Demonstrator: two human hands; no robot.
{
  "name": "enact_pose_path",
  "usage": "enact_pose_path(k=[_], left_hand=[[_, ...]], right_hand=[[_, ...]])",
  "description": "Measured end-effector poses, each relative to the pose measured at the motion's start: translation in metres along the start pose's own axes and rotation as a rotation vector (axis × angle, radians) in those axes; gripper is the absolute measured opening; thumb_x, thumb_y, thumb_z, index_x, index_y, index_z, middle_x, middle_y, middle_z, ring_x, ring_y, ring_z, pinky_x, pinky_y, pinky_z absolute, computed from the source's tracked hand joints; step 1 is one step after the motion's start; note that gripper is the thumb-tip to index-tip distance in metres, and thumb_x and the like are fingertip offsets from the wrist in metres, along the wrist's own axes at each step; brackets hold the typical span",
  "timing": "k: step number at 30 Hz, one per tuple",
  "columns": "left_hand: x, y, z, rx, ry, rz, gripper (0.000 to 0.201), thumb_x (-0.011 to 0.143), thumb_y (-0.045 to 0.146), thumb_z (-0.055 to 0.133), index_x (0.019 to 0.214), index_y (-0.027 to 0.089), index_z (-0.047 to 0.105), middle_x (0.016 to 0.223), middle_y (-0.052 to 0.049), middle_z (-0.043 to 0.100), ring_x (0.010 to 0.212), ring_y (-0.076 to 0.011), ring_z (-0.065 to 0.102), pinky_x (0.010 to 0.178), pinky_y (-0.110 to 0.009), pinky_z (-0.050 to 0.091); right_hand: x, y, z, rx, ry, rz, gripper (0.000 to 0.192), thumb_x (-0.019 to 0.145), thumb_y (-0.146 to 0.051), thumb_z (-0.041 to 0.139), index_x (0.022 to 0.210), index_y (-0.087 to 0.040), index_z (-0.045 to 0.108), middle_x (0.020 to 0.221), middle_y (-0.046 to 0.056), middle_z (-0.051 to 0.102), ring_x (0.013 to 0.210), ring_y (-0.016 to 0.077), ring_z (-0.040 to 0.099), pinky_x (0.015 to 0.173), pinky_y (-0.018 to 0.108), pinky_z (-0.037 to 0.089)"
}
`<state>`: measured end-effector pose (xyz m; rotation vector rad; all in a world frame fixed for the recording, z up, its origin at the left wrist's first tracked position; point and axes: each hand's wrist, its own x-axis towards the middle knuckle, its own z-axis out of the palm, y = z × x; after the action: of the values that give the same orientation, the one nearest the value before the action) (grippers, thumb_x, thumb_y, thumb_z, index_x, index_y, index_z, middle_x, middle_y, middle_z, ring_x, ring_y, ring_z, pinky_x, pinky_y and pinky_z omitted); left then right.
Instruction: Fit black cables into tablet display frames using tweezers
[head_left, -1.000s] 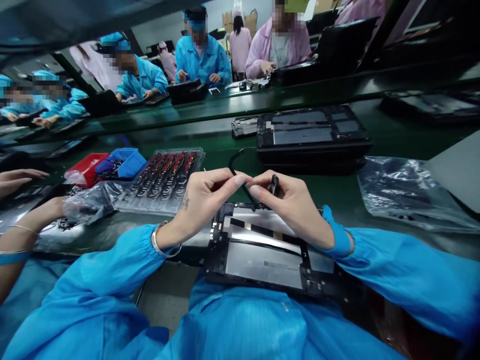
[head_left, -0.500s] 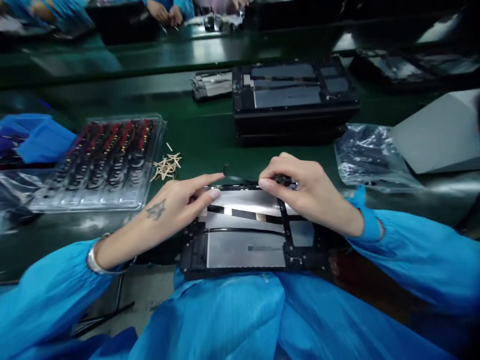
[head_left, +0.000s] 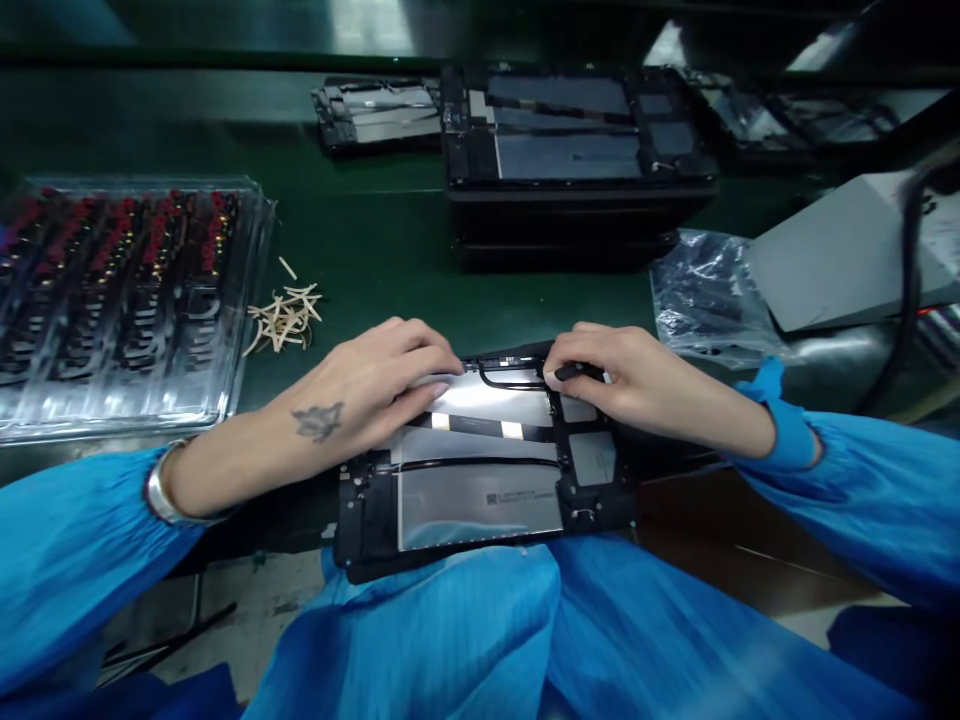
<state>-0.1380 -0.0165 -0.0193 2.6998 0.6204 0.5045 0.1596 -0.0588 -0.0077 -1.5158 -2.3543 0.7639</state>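
Note:
An opened tablet (head_left: 480, 490) lies before me at the bench edge, tilted against my lap, its silver battery panels and black frame exposed. My left hand (head_left: 397, 385) rests on its upper left edge, thumb and fingertips drawn together; whatever lies between them is hidden. Pinched in my right hand (head_left: 611, 375) is a small black part (head_left: 579, 371), held at the tablet's upper right edge. A thin black cable (head_left: 506, 384) curves along the top of the battery between both hands. A second dark strip (head_left: 480, 462) crosses the middle of the battery.
To the left is a clear plastic tray (head_left: 244, 300) of red and black parts, beside a pile of pale strips (head_left: 286, 318). Stacked tablets (head_left: 570, 150) stand behind, next to smaller dark parts (head_left: 379, 112). At right lie a plastic bag (head_left: 709, 295) and a grey box (head_left: 832, 255).
My view has shifted down and right. My right hand has lowered toward the tablet's top edge with the black part. My left fingers, stretched out before, are now curled in at that edge.

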Motion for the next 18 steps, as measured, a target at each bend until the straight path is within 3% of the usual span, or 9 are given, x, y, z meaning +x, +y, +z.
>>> enact_pose_path(k=[3, 7, 13, 18], left_hand=[[0.000, -0.003, 0.008, -0.020, -0.088, 0.036, 0.026, 0.106, 0.027, 0.044, 0.126, 0.019, 0.059, 0.143, -0.011, 0.055, 0.125, -0.0188, 0.058, 0.100, -0.030, 0.051], [-0.005, -0.006, 0.015, 0.032, -0.152, 0.034, 0.028, 0.107, 0.029, 0.043, 0.133, 0.022, 0.051, 0.156, -0.007, 0.045, 0.137, -0.0180, 0.050, 0.109, -0.032, 0.048], [-0.004, -0.002, 0.014, 0.131, -0.192, 0.078, 0.029, 0.108, 0.023, 0.038, 0.134, 0.019, 0.050, 0.158, -0.009, 0.042, 0.139, -0.0195, 0.048, 0.111, -0.035, 0.047], [0.002, 0.001, 0.012, 0.206, -0.206, 0.135, 0.026, 0.105, 0.015, 0.038, 0.127, 0.014, 0.053, 0.152, -0.012, 0.050, 0.132, -0.0244, 0.054, 0.100, -0.038, 0.055]], right_hand=[[0.002, -0.001, -0.001, -0.027, -0.021, 0.032, 0.012, 0.088, -0.022, 0.058, 0.082, -0.021, 0.067, 0.083, 0.005, 0.065, 0.077, 0.0198, 0.056, 0.066, 0.032, 0.033], [0.005, -0.003, -0.001, -0.063, -0.067, 0.055, 0.014, 0.089, -0.023, 0.056, 0.083, -0.020, 0.068, 0.083, 0.005, 0.065, 0.075, 0.0188, 0.055, 0.064, 0.032, 0.033], [0.007, -0.007, -0.007, -0.117, -0.137, 0.077, 0.017, 0.091, -0.024, 0.052, 0.086, -0.018, 0.068, 0.087, 0.006, 0.066, 0.078, 0.0185, 0.056, 0.067, 0.030, 0.033], [0.008, -0.009, -0.008, -0.150, -0.152, 0.079, 0.020, 0.092, -0.025, 0.051, 0.088, -0.018, 0.069, 0.088, 0.006, 0.066, 0.078, 0.0180, 0.057, 0.067, 0.029, 0.031]])
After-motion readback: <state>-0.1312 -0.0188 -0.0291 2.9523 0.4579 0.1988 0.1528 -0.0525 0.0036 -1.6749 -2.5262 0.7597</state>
